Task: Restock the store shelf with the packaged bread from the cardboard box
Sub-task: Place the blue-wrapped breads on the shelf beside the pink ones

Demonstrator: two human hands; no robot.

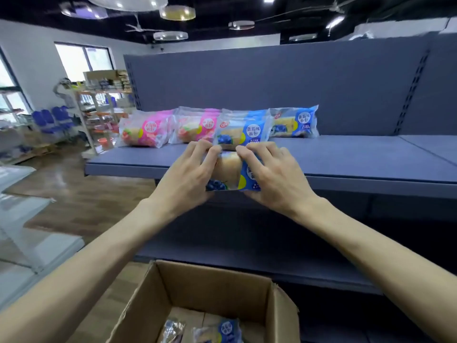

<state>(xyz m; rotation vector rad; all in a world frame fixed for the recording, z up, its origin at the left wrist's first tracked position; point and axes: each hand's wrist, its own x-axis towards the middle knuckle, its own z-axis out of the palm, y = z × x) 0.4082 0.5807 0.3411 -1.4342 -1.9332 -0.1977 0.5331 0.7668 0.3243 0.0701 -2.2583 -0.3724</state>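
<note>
Both your left hand and right hand grip the pack at the shelf lip; nudge the front pack and the row slides

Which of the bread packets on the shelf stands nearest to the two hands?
The front blue blueberry packet, third from the left. It stands forward of the other blue packet and right of both pink packets, directly behind the held packet.
</note>
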